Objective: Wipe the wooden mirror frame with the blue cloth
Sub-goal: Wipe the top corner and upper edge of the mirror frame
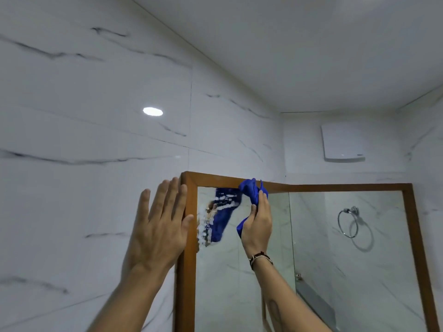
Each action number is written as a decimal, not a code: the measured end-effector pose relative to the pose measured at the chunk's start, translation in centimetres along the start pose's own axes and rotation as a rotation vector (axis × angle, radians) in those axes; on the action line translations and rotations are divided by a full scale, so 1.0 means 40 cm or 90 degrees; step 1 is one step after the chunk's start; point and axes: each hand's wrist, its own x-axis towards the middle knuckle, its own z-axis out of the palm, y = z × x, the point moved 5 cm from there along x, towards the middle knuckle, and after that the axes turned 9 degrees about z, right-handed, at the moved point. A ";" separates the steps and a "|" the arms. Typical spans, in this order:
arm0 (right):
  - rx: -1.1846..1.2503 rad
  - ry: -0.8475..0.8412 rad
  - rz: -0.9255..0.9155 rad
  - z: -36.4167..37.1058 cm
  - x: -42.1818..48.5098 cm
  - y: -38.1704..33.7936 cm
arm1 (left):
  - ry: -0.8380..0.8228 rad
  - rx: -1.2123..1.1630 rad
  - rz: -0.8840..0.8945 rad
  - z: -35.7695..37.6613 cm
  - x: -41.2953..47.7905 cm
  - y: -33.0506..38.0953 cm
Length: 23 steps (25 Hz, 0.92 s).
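Observation:
A mirror with a brown wooden frame (pixel 335 187) hangs on the marble wall, seen from below. My right hand (pixel 257 224) is shut on a bunched blue cloth (pixel 251 191) and presses it against the top rail of the frame, left of the middle. My left hand (pixel 161 226) lies flat and open, fingers spread, against the wall and the outer edge of the frame's left post near the top corner. The glass below the top left corner shows a smeared, streaky reflection of the cloth and hand.
White marble tiles (pixel 84 140) cover the wall to the left. A white box (pixel 342 142) is mounted high on the far wall. The mirror reflects a chrome towel ring (pixel 348 221) and a glass partition edge. The ceiling is close overhead.

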 end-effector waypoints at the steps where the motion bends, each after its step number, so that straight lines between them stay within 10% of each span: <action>1: 0.025 -0.028 0.031 0.025 0.023 0.021 | 0.001 0.008 -0.006 0.004 0.007 0.003; 7: 0.060 -0.073 0.104 0.147 0.055 0.057 | -0.027 0.009 -0.021 0.018 0.015 0.018; 23: 0.075 -0.200 -0.212 0.196 -0.172 -0.099 | -0.039 -0.052 -0.039 0.004 0.010 0.016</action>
